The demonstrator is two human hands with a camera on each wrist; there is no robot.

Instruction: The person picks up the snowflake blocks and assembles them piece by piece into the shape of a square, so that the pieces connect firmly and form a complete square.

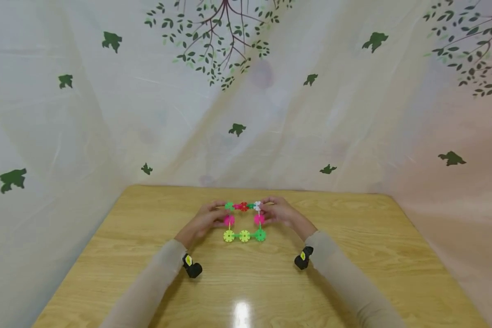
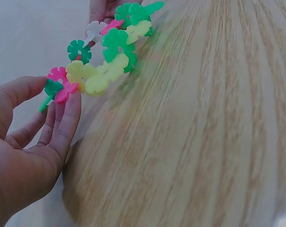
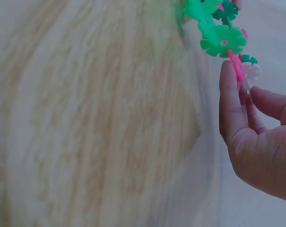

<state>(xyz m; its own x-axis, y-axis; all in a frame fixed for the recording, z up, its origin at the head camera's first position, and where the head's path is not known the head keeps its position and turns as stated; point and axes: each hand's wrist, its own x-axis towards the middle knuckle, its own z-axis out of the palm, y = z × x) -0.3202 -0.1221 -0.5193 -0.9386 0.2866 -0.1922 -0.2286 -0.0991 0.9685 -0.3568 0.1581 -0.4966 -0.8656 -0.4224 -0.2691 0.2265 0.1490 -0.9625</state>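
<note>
A square frame of interlocking plastic snowflake discs (image 1: 244, 236), in yellow, green, pink, red and white, is held up between both hands over the far middle of the table. On its left side my left hand (image 1: 207, 219) pinches it, thumb and fingers at a green disc and a pink disc (image 2: 67, 92). My right hand (image 1: 280, 212) grips the opposite side, by the white disc (image 3: 252, 72) and the pink disc (image 3: 236, 66) under it. Along the bottom run two yellow discs and a green disc (image 1: 260, 235). The red disc (image 1: 243, 207) sits in the top row.
The wooden table (image 1: 246, 282) extends toward me, with a bright reflection near its front. Behind and beside it hangs a pale curtain (image 1: 180, 136) printed with leaves and branches. A black wrist camera (image 1: 192, 266) is strapped on the left wrist, another camera (image 1: 303, 258) on the right.
</note>
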